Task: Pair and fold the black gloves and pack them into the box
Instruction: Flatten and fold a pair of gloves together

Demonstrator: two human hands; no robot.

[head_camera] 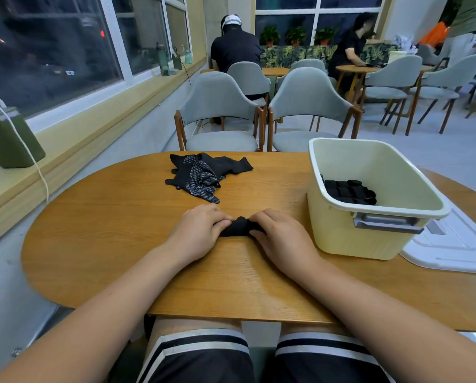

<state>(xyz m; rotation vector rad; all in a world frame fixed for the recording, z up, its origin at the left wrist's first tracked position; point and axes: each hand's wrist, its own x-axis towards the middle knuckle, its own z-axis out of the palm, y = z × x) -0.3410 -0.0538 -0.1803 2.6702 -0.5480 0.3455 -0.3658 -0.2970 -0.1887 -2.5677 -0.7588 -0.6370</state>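
- Left hand (201,230): grip clenched on the left end of a rolled black glove bundle (238,225).
- Right hand (278,236): grip clenched on the bundle's right end.
- Bundle: pressed on the wooden bench (115,239), between both hands, near the front middle.
- Loose black gloves (203,174): dotted palms showing, heaped at the bench's far side, well apart from the hands.
- Cream box (342,233): right of the hands, on the bench, grey handle facing the person.
- Folded gloves (349,192): lying inside the box.
- White lid (450,250): flat, just beside the box on its right.
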